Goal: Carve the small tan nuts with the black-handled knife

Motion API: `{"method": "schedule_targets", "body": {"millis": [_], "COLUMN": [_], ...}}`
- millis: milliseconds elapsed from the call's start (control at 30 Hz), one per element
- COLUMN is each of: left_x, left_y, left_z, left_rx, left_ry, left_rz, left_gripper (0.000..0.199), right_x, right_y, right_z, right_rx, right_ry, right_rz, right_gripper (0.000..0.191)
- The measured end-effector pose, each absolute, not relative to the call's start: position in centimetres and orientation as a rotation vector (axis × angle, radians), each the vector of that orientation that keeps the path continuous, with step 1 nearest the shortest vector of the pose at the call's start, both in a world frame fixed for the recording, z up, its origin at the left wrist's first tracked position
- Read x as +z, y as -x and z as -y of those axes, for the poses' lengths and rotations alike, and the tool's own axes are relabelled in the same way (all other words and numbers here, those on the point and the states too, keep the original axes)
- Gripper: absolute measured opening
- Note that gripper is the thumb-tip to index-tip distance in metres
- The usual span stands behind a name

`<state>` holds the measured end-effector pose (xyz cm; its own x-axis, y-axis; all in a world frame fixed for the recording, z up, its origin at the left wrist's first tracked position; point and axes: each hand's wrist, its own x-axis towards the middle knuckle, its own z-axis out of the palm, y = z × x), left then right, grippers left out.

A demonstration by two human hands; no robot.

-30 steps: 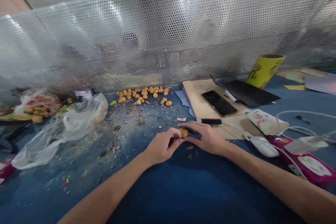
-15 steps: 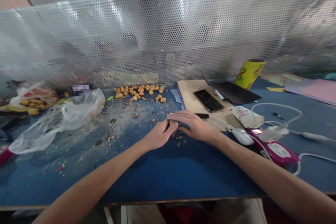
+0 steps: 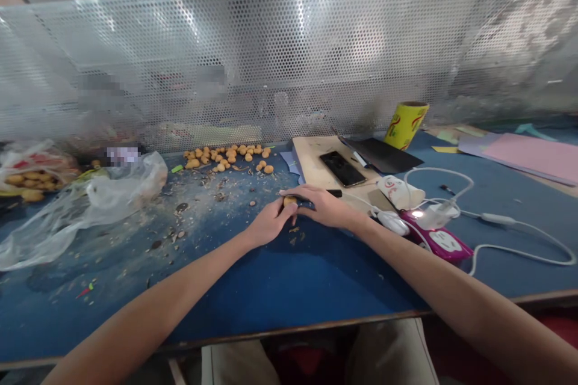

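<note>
Here we are, above the middle of the tabletop (image 3: 325, 280), set back from its near edge, and our left hand (image 3: 270, 221) has the small tan piece (image 3: 289, 200) pinched in its fingers. It looks roundish, no clear long axis. It sits right at the left fingertips, so that's our nearer hand; our right hand (image 3: 323, 207) arches in from the right, fingers reaching just beyond it. Whether those right fingers grip anything, we can't tell.
</note>
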<state>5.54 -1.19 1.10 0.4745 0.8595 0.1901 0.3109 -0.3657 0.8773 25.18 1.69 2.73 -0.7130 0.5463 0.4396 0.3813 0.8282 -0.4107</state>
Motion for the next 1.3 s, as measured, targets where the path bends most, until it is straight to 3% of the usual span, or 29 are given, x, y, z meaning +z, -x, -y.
{"method": "schedule_targets", "body": {"millis": [200, 600, 933, 1300], "left_x": [0.6, -0.1, -0.1, -0.3], "left_y": [-5.4, -5.5, -5.3, -5.0], "left_z": [1.2, 1.1, 1.2, 1.4], "left_rx": [0.884, 0.976, 0.979, 0.908], "left_ry": [-1.876, -1.798, -1.713, -1.871], "left_rz": [-0.963, -0.998, -0.971, -1.050], "left_gripper": [0.042, 0.039, 0.042, 0.040], "right_x": [2.4, 2.2, 2.9, 2.6], "right_y": [-24.9, -23.5, -24.4, -24.3], "right_z": [-1.5, -0.8, -0.6, -0.8], "right_rx": [0.380, 0.031, 0.409, 0.648], "right_ry": [0.710, 0.642, 0.694, 0.915], "right_rz": [2.473, 2.515, 2.408, 2.093], "right_gripper": [0.042, 0.034, 0.043, 0.028]}}
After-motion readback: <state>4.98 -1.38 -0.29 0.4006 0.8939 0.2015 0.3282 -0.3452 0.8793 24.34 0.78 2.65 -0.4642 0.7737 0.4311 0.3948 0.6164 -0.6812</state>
